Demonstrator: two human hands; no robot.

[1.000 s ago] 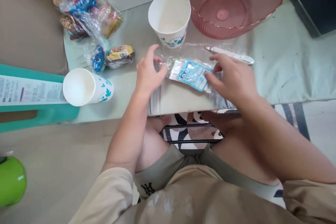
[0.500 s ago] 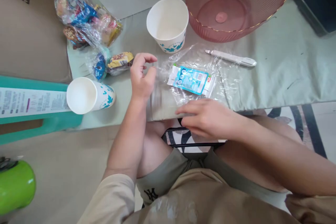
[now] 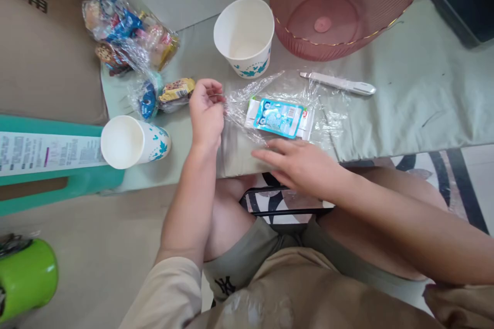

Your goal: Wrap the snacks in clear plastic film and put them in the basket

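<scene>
My left hand [image 3: 207,113] is closed, its thumb and fingers pinching the left end of a clear plastic bag [image 3: 239,105]. On the bag's film lie small snack packets, the top one a blue and white packet [image 3: 278,117]; whether they are inside the film I cannot tell. My right hand [image 3: 299,164] hovers over the table's front edge, just below the packets, with its fingers apart and holding nothing. A white-handled utility knife [image 3: 339,83] rests along the film's upper right side.
Behind the film stand a paper cup [image 3: 245,36] and a pink ribbed bowl [image 3: 347,25]. Another paper cup [image 3: 135,142] lies on its side at left. Wrapped snacks [image 3: 175,91] and a bag of treats [image 3: 129,25] lie beyond it. A dark box [image 3: 463,0] sits far right.
My left hand has closed on the plastic film, whose left end is now drawn up toward it. My right hand has shifted slightly left and up, fingers spreading.
</scene>
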